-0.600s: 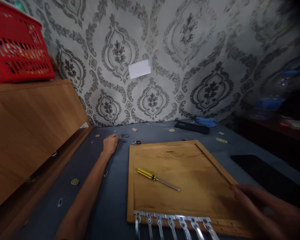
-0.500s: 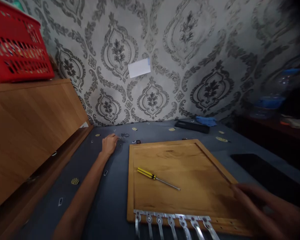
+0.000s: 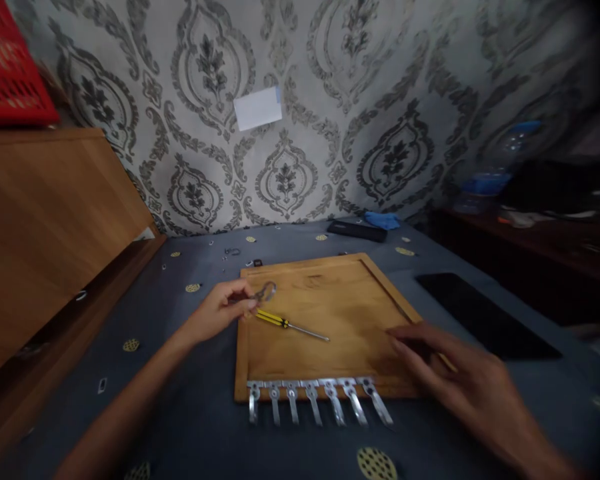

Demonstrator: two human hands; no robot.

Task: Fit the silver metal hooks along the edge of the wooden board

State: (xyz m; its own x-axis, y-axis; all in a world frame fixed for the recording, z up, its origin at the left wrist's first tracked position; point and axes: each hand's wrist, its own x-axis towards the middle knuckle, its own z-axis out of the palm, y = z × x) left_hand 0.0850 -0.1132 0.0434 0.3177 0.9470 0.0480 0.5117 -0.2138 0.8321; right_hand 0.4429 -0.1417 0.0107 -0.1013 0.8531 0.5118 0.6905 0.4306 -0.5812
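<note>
While the left hand reaches over the left side of the wooden board, its thumb and fingers pinch a small metal piece with a curved, ring-like end pointing right. That piece is just above the handle of a yellow-and-black screwdriver, which lies slantwise on the board, its shaft pointing right and toward the person. The right hand is over the board's right edge, thumb and forefinger tips near each other, the other fingers bent; whether they grip anything small or touch the wood, I cannot tell. Along the near edge of the board sits a row of seven silvery metal strips, side by side, their long ends sticking out past the wood toward the person. Under all this is a dark blue-grey printed cloth. Beyond the board's far left corner, a few small metal parts lie on the cloth. A long black case rests near the patterned wall, with a crumpled blue cloth just beside it. Right of the board lies a flat black object.
</note>
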